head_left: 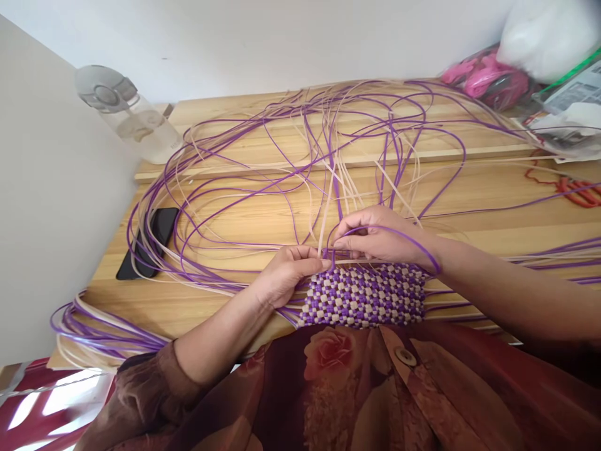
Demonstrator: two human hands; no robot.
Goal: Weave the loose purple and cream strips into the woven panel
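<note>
A woven panel (pixel 364 297) of purple and beige strands lies at the table's front edge against my body. My left hand (pixel 293 272) pinches the panel's upper left corner, where purple and beige strands rise. Just to the right, my right hand (pixel 370 235) has thumb and forefinger pressed together on a purple strand (pixel 404 232), which loops back over the wrist to the panel's right side. Loose strands (pixel 305 166) spread in wide loops behind both hands, and more run out to the left and right of the panel.
A black phone (pixel 162 228) lies under strands at the left, with a clear bottle (pixel 148 131) behind it. Red-handled scissors (pixel 580 191) rest at the right. Pink material in a plastic bag (pixel 488 78) and a white bag (pixel 547 37) stand at the back right.
</note>
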